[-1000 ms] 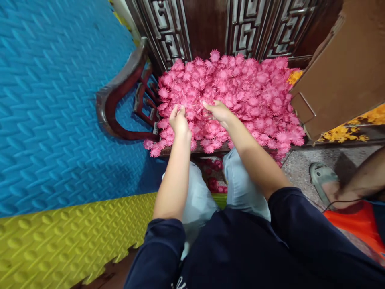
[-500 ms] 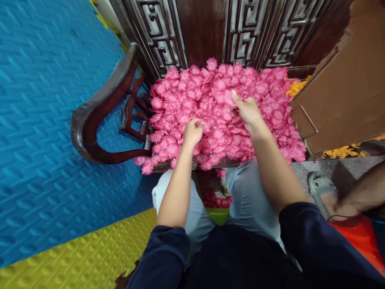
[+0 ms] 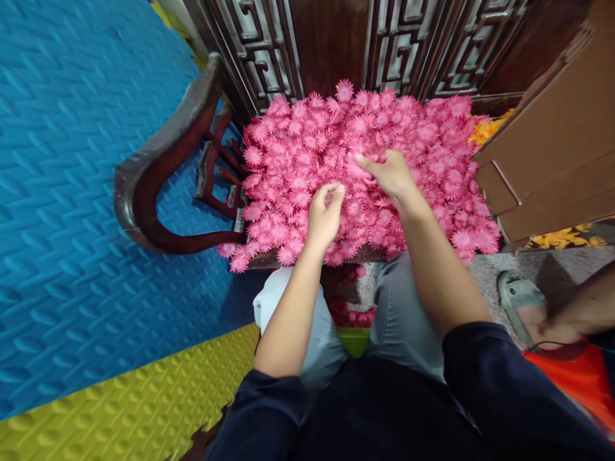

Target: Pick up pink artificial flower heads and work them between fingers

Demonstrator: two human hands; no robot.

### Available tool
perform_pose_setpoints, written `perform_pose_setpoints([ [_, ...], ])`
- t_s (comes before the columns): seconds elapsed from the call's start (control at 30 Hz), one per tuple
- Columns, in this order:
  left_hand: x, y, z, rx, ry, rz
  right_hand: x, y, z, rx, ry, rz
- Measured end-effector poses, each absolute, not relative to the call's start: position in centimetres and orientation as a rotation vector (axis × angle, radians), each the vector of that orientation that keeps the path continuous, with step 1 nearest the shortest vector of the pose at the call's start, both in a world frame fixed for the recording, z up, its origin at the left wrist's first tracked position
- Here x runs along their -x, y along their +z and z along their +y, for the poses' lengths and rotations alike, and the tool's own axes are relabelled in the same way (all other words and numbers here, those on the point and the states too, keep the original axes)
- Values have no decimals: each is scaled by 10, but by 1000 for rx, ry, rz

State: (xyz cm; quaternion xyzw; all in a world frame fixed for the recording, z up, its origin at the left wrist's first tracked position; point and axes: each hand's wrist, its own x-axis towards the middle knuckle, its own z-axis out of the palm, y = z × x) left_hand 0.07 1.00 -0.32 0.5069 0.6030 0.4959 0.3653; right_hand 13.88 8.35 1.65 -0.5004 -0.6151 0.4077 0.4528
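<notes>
A thick heap of pink artificial flower heads (image 3: 298,160) covers the low wooden surface before my knees. Above its right-middle part, my right hand (image 3: 393,177) is closed, the thumb pressed over a pink flower (image 3: 356,169); whether there is more than one in the grip I cannot tell. My left hand (image 3: 323,216) hovers over the front middle of the heap, thumb and forefinger tips brought together in a pinch. Anything between those tips is too small to make out. The two hands are a short way apart.
A curved dark wooden armrest (image 3: 144,211) borders the heap at left, a carved wooden panel (image 3: 331,45) behind. To the right stands a cardboard box (image 3: 552,141) with yellow flowers (image 3: 562,238) by it. Another person's foot in a grey clog (image 3: 521,298) is at lower right.
My left hand has moved right, its pinch now turned upward. My right hand has shifted slightly left relative to the heap with the pink flower. The view has shifted a little.
</notes>
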Motion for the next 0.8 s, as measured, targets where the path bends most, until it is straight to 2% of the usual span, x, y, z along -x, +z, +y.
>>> perform_pose_setpoints([
  [0.17,3,-5,17,-866,1447,1351,-119,8,67,1072,1309,-1787],
  [0.37,8,-17,29,-708,1661,1469,-105,-5,60,1106,1410,-1690],
  [0.6,-4,-12,25,-720,1390,1284,-106,0,64,1322,1365,-1479],
  [0.8,-8,-9,26,-732,1507,1408,-112,-7,79,1274,1433,-1335],
])
